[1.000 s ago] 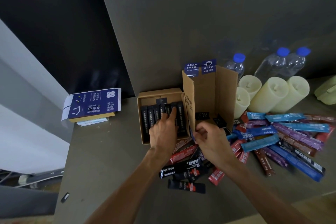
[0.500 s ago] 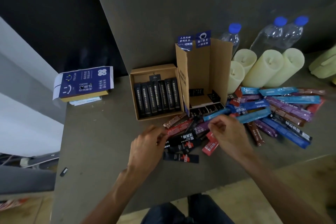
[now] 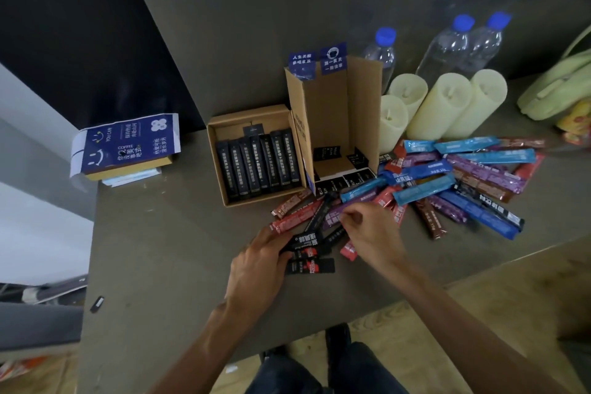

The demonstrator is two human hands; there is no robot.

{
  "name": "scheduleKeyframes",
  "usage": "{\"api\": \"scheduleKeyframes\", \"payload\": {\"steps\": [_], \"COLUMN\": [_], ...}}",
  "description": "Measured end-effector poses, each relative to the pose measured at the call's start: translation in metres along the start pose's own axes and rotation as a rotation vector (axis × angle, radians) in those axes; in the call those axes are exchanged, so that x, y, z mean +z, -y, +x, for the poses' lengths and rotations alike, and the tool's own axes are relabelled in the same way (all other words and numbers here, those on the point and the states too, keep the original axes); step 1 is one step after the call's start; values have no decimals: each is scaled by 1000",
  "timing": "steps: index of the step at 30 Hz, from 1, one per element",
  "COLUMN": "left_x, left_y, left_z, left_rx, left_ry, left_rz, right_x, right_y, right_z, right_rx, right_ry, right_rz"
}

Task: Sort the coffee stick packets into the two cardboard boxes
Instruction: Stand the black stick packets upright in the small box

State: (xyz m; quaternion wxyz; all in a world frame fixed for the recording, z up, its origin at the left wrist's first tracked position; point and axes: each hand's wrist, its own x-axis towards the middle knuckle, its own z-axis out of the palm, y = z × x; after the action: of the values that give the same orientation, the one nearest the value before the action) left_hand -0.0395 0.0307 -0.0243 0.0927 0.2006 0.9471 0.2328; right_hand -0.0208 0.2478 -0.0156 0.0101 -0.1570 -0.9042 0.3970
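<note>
Nearest, left hand [image 3: 259, 262] is lying against the black packets [image 3: 303, 245] on the grey table [image 3: 160, 249], fingers bent; whether it is gripping one, cannot tell. Right hand [image 3: 372, 233] is pinching the end of a purple packet [image 3: 332, 218]. Beyond, loose packets [image 3: 447, 176] are fanning rightward. Farther back, flat box [image 3: 215, 166] is holding a row of black sticks [image 3: 259, 163]; tall box [image 3: 364, 105] is standing upright, touching it. Candles [image 3: 447, 102] and bottles [image 3: 447, 48] are lining the wall.

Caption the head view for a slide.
Left hand and right hand sift loose sticks in front of a low box of black sticks and a tall open box.
</note>
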Motion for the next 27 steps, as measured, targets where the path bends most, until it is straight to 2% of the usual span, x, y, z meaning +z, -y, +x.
{"api": "scheduleKeyframes", "payload": {"steps": [9,14,17,22,27], "left_x": [-13,-6,-5,-8,-14], "left_y": [6,-11,-16,-24,-37], "left_z": [-6,4,8,18,20], "left_rx": [-38,-17,-39,-25,-19], "left_ry": [29,-12,-53,-44,4], "left_rz": [11,-35,-118,-331,-477], "right_x": [20,17,7,-12,-24], "right_y": [27,27,24,17,11], "right_z": [27,29,22,4,-12], "right_rx": [294,358,407,495,546], "right_ry": [81,104,83,-8,78], "right_rz": [98,213,361,807,1065]}}
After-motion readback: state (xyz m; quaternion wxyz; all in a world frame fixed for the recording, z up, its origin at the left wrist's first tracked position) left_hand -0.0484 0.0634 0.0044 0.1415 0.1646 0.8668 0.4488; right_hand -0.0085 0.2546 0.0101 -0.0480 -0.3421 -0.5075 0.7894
